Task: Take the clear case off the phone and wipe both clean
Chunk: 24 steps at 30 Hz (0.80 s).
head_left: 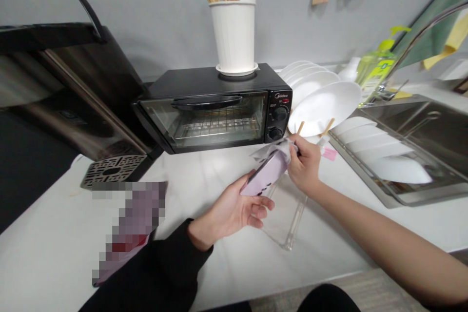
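A light purple smartphone (266, 175) is held tilted above the white counter, its back with dark camera lenses turned partly toward me. My left hand (237, 207) grips its lower end between thumb and palm, the other fingers curling loosely beneath. Around the phone's upper end my right hand (303, 163) is closed, pinching a thin whitish cloth or tissue (272, 148) against the edge. Below the phone a clear phone case (288, 224) lies on the counter, partly hidden by the hands. A blurred-out purple item (141, 219) lies left of my left sleeve.
Behind the hands stands a black toaster oven (219, 117), topped by a white cup (234, 34) of wooden sticks. White plates (325, 107) stand right of it. A sink (435, 126) with a dish rack is at right. A coffee machine (73, 92) fills the left.
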Available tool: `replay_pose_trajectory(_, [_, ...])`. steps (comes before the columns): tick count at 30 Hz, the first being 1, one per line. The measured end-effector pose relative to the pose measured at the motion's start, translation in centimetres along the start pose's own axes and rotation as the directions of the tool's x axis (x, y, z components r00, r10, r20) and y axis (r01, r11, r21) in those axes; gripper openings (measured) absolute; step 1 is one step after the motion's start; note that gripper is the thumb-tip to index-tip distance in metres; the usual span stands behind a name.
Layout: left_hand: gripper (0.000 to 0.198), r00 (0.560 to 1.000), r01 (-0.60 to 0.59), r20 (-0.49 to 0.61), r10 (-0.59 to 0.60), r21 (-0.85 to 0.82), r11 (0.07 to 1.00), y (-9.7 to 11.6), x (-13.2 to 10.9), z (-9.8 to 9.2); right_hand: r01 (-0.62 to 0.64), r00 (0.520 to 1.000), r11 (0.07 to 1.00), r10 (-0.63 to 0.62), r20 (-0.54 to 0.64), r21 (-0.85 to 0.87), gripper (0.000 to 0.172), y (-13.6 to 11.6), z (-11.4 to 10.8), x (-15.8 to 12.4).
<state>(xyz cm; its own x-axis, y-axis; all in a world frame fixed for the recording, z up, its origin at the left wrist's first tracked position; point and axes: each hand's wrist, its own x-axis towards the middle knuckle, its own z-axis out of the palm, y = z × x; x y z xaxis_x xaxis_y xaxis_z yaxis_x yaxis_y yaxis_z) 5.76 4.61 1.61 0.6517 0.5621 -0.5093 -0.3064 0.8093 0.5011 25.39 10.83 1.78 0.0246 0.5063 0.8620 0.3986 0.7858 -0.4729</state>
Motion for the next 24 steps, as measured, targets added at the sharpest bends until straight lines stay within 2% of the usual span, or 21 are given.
replay_pose_trajectory(4, [0.087,0.987,0.052,0.145,-0.065,0.088,0.995,-0.2,-0.2,-0.2,-0.184,0.983,0.983,0.184,-0.025,0.0,0.046,-0.2,0.4,-0.1])
replay_pose_trajectory(7, [0.087,0.987,0.031,0.154,-0.046,0.099,0.995,-0.3,-0.3,-0.1,-0.224,0.974,0.972,0.225,0.002,0.066,0.041,-0.2,0.4,0.0])
replay_pose_trajectory(9, [0.081,0.991,0.006,0.135,-0.016,0.075,0.997,-0.3,-0.3,0.0,-0.253,0.967,0.957,0.244,0.078,0.145,0.037,-0.1,0.2,0.1])
replay_pose_trajectory(11, [0.077,0.993,-0.019,0.115,0.015,0.042,0.999,-0.1,-0.3,0.0,-0.333,0.935,0.918,0.292,0.202,0.215,0.038,0.2,0.0,0.4])
replay_pose_trajectory(13, [0.078,0.992,-0.02,0.123,0.017,0.021,1.0,0.0,-0.2,0.0,-0.394,0.907,0.891,0.337,0.253,0.225,0.042,0.6,0.0,0.6])
replay_pose_trajectory(17, [0.082,0.988,0.01,0.152,-0.012,0.01,1.0,-0.2,-0.1,-0.1,-0.361,0.931,0.928,0.353,0.098,0.089,0.062,1.0,0.2,0.8])
replay_pose_trajectory(19, [0.079,0.99,-0.009,0.138,0.009,-0.004,1.0,-0.3,-0.2,0.0,-0.321,0.946,0.945,0.317,0.064,0.067,0.061,0.8,0.2,0.7])
replay_pose_trajectory(22, [0.077,0.992,-0.075,0.097,0.08,-0.054,0.996,-0.2,-0.5,0.4,-0.246,0.964,0.956,0.224,0.144,0.158,0.038,0.5,0.2,0.7])
replay_pose_trajectory(24, [0.08,0.991,-0.09,0.088,0.096,-0.074,0.993,-0.1,-0.6,0.6,-0.253,0.956,0.938,0.205,0.21,0.236,0.04,0.5,0.2,0.7])
